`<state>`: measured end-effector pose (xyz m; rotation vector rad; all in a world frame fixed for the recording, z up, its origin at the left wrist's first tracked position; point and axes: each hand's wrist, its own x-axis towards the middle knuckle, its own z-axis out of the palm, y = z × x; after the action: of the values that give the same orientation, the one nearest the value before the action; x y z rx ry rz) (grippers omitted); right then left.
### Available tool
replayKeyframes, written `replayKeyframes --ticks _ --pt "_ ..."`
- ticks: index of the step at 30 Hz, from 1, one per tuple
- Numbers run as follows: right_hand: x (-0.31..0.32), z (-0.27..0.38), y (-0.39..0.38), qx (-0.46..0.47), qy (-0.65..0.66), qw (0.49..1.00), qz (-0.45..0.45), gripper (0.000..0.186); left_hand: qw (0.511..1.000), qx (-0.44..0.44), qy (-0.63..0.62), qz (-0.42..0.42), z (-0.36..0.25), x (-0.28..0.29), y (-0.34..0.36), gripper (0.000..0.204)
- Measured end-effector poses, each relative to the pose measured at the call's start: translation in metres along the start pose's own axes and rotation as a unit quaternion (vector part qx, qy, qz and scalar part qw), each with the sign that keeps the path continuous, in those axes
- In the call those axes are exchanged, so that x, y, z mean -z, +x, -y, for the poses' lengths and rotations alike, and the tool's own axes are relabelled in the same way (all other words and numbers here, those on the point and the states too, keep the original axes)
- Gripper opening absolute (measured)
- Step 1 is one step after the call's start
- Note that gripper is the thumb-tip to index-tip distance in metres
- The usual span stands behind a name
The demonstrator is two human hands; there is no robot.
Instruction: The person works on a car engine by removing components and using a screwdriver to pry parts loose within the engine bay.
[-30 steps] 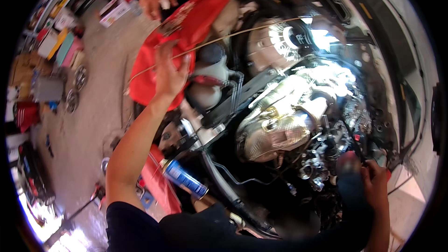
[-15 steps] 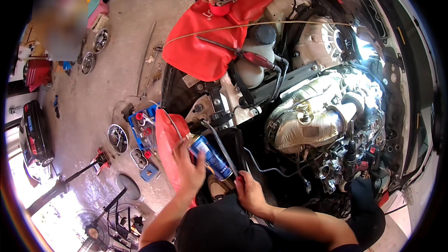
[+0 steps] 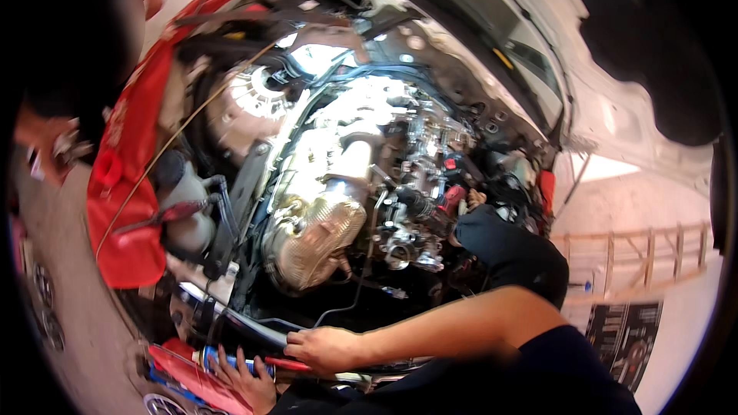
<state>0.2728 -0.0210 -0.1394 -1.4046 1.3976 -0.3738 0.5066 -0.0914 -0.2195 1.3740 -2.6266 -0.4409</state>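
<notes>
**Both hands low at the front edge of the engine bay, on the spray can**

Your left hand point(image 3: 244, 379) is wrapped around a blue spray can point(image 3: 231, 361) down at the lower left, fingers curled shut on its body. The can lies nearly flat, just beside a red cloth point(image 3: 184, 375) at the bay's front lip. Your right hand point(image 3: 324, 349) sits just right of the can, fingers drawn together toward the nozzle end, where a thin red piece shows; whether they pinch it or only rest there, you can't tell from this view.

Judgement on the step: looks like you're readying the can. Keep the left grip firm round the middle so it doesn't roll, and work the tip with fingertips only. Point the nozzle away from your face and from the hot-looking silver heat shield point(image 3: 315, 227) in the middle of the engine point(image 3: 369, 177).

Mind the other person: a dark-sleeved arm point(image 3: 503, 250) reaches into the bay at right, hand near a small red tool point(image 3: 451, 198). Don't spray across it. A red fender cover point(image 3: 127, 184) drapes the left side, with a thin prop rod point(image 3: 177, 138) crossing it; keep your elbows off both
</notes>
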Motion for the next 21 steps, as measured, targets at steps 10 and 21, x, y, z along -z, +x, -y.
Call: replayKeyframes --ticks 10,21 --pt "0.236 -0.108 -0.175 -0.318 -0.242 0.901 -0.169 0.029 0.988 -0.136 0.043 -0.056 -0.007 0.037 0.044 0.026" --pt "0.327 -0.301 -0.361 -0.419 -0.315 0.798 -0.298 0.029 0.945 -0.295 -0.054 0.128 -0.146 0.065 0.219 0.036"
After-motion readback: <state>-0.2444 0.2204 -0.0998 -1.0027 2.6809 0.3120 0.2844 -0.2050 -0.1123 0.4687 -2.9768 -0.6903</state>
